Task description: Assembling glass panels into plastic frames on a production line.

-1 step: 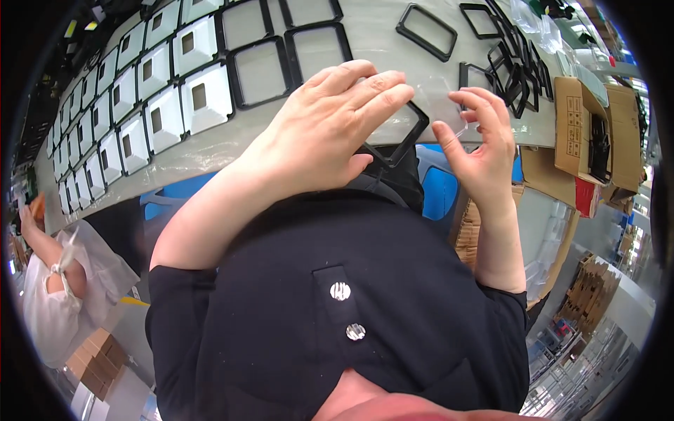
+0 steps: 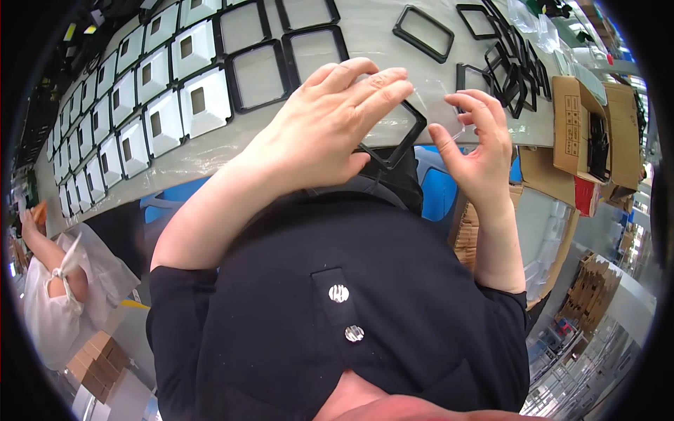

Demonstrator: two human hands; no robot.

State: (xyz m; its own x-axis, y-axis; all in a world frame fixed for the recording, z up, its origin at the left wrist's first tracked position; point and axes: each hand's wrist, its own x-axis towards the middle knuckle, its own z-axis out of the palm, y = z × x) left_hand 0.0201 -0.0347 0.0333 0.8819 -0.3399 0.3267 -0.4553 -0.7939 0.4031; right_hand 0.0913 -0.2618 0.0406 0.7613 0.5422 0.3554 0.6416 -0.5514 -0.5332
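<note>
My left hand point(image 2: 340, 116) reaches over a black rectangular frame point(image 2: 411, 144) near the table's front edge, its fingers stretched out and the thumb apart. It covers much of this frame, and whether it touches it I cannot tell. A clear plastic panel point(image 2: 437, 102), faint against the table, shows between my two hands. My right hand point(image 2: 481, 140) has curled fingers and thumb around the panel's right side. Behind the left hand lie several black frames point(image 2: 260, 107) in rows. One more loose frame point(image 2: 423, 59) rests farther back.
White trays point(image 2: 208, 102) with square openings stand in rows at the left. At the right is a jumbled pile of black frames point(image 2: 519, 90) beside an open cardboard box point(image 2: 567, 130). Blue plastic shows under the table edge point(image 2: 189, 170). Far left, another person's arm point(image 2: 45, 245) is visible.
</note>
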